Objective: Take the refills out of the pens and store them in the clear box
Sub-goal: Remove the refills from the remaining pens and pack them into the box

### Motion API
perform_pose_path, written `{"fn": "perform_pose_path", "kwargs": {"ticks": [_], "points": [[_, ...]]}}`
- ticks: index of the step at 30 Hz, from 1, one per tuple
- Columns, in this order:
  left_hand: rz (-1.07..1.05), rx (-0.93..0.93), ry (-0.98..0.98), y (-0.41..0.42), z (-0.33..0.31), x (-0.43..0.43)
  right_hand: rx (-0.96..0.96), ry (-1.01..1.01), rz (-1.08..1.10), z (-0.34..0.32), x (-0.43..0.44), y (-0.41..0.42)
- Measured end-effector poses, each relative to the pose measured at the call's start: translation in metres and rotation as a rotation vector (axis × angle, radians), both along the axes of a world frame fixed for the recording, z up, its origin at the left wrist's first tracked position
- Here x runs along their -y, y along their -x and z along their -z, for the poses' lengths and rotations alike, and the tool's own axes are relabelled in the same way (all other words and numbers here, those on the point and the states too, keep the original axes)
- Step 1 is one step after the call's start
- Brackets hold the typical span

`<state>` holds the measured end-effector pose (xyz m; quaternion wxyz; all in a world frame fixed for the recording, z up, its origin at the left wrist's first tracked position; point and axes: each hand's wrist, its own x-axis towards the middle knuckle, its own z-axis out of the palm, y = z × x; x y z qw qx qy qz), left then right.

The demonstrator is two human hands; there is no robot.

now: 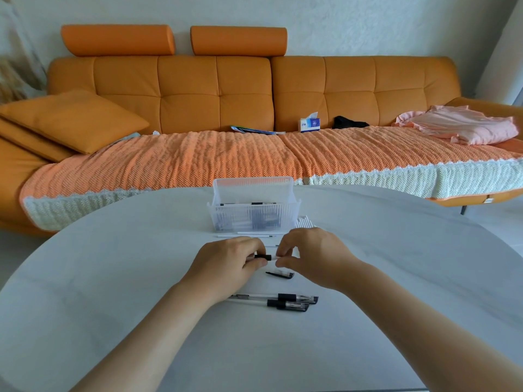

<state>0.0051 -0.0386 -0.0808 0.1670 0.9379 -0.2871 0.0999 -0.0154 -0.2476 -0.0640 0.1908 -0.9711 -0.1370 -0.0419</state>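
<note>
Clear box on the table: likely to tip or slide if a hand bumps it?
Probably slides: the clear box looks like thin plastic, so light, on a smooth table. Tipping seems unlikely: wide base, contents lying low.

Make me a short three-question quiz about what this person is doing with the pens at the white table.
1. True or false: the clear ribbed plastic box is empty.
2. How many capped clear-barrelled pens lie nearest the person? A one, B two, C four.
3. What do the left hand and right hand grip between them?
Key: 1 false, it holds pen parts. 2 B. 3 One clear pen with a black grip.
</note>
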Motion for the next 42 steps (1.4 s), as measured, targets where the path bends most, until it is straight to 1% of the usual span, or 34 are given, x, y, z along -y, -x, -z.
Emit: {"fn": "perform_pose_path", "kwargs": {"ticks": [4,9,12,16,20,22,24,27,30,35,37,40,42], "points": [[0.001,-0.001,0.015,-0.002,0.002,0.000,0.053,-0.023,-0.008,0.001,-0.001,0.000],[-0.019,-0.003,0.006,-0.005,0.000,-0.005,0.059,-0.012,-0.005,0.000,0.003,-0.001],[-0.086,-0.013,0.013,-0.009,-0.006,-0.016,0.045,-0.008,0.031,-0.001,0.011,-0.002],[-0.242,-0.026,-0.026,-0.018,-0.010,-0.036,0.029,0.020,0.100,-0.001,0.023,-0.004],[-0.350,0.054,-0.021,-0.020,-0.011,-0.041,0.009,0.047,0.144,0.001,0.025,-0.006],[-0.323,0.117,0.042,-0.018,-0.010,-0.037,0.012,0.041,0.135,0.001,0.023,-0.005],[-0.214,0.157,0.114,-0.013,-0.008,-0.028,0.021,0.023,0.108,0.000,0.019,-0.003],[-0.091,0.153,0.088,-0.008,-0.003,-0.016,0.050,-0.012,0.072,-0.002,0.013,-0.001],[-0.093,0.134,0.063,-0.010,0.001,-0.012,0.057,-0.027,0.075,-0.004,0.011,-0.001],[-0.120,0.125,0.031,-0.016,0.004,-0.014,0.026,0.121,0.200,-0.004,0.024,-0.007],[-0.111,0.142,0.025,-0.017,0.005,-0.012,0.054,0.093,0.240,-0.007,0.031,-0.008],[-0.054,0.186,0.026,-0.014,0.005,-0.001,0.072,-0.025,0.172,-0.009,0.030,-0.004],[-0.008,0.228,0.038,-0.012,0.005,0.008,0.030,-0.011,0.093,-0.008,0.024,0.001]]}}
